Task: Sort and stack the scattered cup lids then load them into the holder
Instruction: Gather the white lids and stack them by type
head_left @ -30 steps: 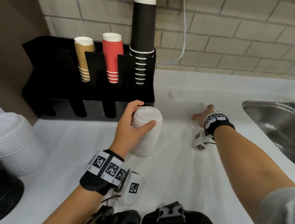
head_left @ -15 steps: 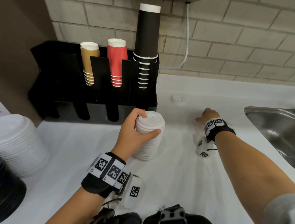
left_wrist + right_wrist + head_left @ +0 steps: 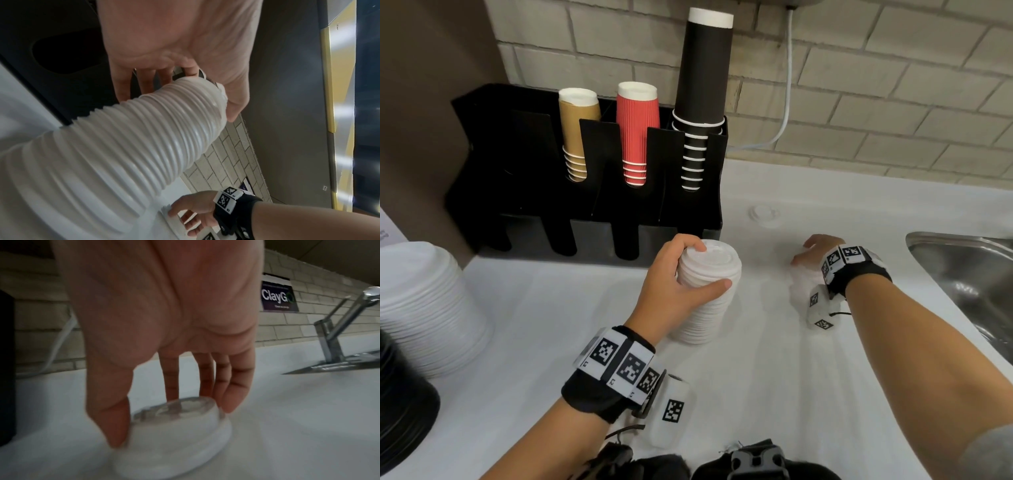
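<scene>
A tall stack of white cup lids [image 3: 705, 294] [image 3: 115, 155] stands on the white counter [image 3: 739, 377] in front of the black holder [image 3: 592, 192]. My left hand [image 3: 678, 277] [image 3: 180, 68] grips the stack near its top, thumb on the near side and fingers round the back. To the right, my right hand [image 3: 813, 253] [image 3: 164, 340] pinches a single white lid [image 3: 174, 431] that lies on the counter, thumb on its left edge and fingers behind it. Another lone white lid [image 3: 765, 214] lies further back on the counter.
The holder carries brown cups [image 3: 577, 133], red cups [image 3: 637, 133] and black cups [image 3: 702, 96]. A big pile of wider white lids [image 3: 424, 308] and a black stack [image 3: 400, 404] sit at the left. A steel sink [image 3: 969, 281] with a tap [image 3: 345, 321] lies to the right.
My right hand has drawn back a little toward me, over the single lid. The left hand stays on the lid stack. The head view has tilted up slightly.
</scene>
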`<state>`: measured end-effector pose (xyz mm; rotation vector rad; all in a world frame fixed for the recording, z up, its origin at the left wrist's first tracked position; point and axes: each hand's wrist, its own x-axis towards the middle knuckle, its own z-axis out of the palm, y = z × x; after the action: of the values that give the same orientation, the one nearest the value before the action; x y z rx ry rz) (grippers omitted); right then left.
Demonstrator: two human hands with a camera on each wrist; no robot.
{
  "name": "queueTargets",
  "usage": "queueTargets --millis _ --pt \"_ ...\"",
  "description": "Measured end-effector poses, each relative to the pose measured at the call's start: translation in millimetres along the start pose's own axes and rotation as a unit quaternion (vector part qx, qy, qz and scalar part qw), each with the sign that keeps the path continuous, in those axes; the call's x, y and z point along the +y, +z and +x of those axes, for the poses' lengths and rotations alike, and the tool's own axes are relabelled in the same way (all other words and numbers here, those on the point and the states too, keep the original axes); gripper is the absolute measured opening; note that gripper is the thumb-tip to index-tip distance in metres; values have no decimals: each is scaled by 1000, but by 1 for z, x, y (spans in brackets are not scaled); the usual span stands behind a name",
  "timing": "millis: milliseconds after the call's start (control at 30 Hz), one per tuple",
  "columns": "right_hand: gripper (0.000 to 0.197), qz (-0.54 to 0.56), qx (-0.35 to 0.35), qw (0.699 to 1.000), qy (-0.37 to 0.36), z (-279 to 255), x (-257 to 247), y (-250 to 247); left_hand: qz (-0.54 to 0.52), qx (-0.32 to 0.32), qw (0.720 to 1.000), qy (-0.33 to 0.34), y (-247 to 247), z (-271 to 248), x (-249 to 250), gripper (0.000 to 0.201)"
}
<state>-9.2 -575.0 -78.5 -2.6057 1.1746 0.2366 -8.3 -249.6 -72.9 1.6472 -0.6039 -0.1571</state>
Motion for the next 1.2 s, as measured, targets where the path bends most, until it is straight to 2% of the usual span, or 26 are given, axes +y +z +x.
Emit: queueTargets --millis 67,100,167,233,367,433,500,633,800,1000,1100,1167,1200 --pt "54 58 -2 998 -23 -7 -10 -8 1 3 1000 2 -1 0 -2 49" --pt "49 119 -27 991 -48 -11 -17 -15 2 4 1000 4 -1 0 -3 50" --pt "40 234 -97 959 -129 -26 -34 -32 3 5 1000 6 -2 0 -4 49" --pt "37 299 -136 916 -230 -51 -51 -48 -1 3 1000 9 -1 0 -4 47" --pt "46 297 -177 862 -370 -101 -76 -65 -5 11 1000 18 -1 0 -4 44" --pt "48 265 -200 850 -409 -118 -85 -67 -12 6 1000 26 -1 -1 -3 51" --pt "47 206 -200 852 -438 -129 -94 -67 -34 0 999 36 0 -2 -2 64" --pt "50 136 -190 857 -459 -141 -103 -64 -49 12 998 28 1 -2 -4 91" --pt "52 95 -200 853 -472 -150 -107 -59 -44 19 999 24 0 -3 -6 97" --pt "51 107 -197 856 -465 -146 -104 -51 -51 4 998 43 -1 -4 -8 77" --pt "60 138 -203 857 -453 -142 -102 -46 -44 -5 998 45 -2 -5 -7 62" --pt "61 179 -226 845 -451 -134 -98 -49 -36 -8 999 35 -3 -4 -4 48" --pt "54 223 -236 835 -445 -126 -95 -49 -28 -9 999 28 -4 -3 -3 43"
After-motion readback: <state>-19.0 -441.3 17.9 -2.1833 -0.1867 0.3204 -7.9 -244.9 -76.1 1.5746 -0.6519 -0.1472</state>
